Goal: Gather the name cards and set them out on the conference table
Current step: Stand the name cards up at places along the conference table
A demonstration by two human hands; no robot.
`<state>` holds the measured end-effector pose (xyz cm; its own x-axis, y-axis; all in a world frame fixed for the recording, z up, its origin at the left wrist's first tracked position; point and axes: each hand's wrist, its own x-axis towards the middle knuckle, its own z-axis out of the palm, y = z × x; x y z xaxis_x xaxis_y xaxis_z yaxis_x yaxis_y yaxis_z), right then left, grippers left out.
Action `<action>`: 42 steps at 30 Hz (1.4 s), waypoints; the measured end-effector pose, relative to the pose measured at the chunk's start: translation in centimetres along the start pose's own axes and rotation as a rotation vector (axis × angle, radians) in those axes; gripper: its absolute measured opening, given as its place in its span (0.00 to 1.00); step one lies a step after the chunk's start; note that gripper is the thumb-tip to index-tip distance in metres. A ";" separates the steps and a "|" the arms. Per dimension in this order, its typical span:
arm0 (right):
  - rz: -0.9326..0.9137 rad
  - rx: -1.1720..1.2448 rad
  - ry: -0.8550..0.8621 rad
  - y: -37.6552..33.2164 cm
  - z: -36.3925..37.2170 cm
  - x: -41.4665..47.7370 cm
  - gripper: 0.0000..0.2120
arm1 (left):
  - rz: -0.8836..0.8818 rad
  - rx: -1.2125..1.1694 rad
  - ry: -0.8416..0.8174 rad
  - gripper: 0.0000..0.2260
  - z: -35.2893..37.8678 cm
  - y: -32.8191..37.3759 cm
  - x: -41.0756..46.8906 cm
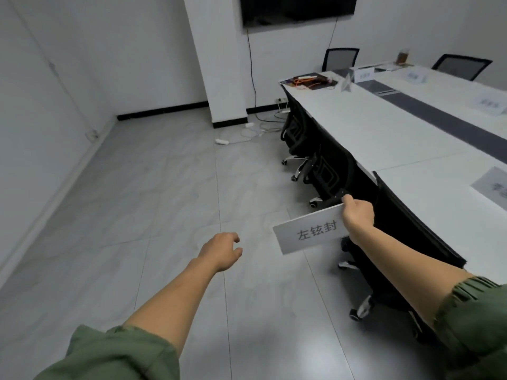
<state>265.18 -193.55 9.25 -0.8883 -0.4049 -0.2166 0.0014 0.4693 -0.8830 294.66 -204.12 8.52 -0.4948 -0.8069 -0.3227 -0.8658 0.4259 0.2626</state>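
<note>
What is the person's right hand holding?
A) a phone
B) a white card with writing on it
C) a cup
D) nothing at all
B: the right hand pinches one end of a white name card with dark characters printed on it, held out over the floor; the left hand is the one that holds nothing.

The right hand (356, 215) covers one end of the name card (310, 231) it holds. Writing on the far cards (363, 75) is too blurred to read. A nearer card (491, 185) runs off the right edge.
</note>
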 end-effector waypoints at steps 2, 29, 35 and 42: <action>-0.008 0.003 -0.003 -2.2 2.3 3.1 0.15 | 0.006 -0.004 -0.004 0.19 -1.5 -0.1 4.3; 0.178 0.129 0.386 -16.7 18.6 46.5 0.15 | 0.383 0.112 -0.206 0.20 -15.7 11.9 63.9; 0.238 0.211 0.457 -19.8 18.0 59.2 0.14 | 0.445 0.155 -0.173 0.19 -19.3 19.5 75.9; 0.317 0.184 0.524 -21.5 17.2 70.4 0.14 | 0.510 0.144 -0.230 0.15 -20.2 27.3 88.0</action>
<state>210.52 -245.61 5.82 -0.9384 0.1905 -0.2883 0.3387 0.3417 -0.8767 228.96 -271.80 5.69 -0.8420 -0.3819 -0.3811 -0.5067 0.8024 0.3153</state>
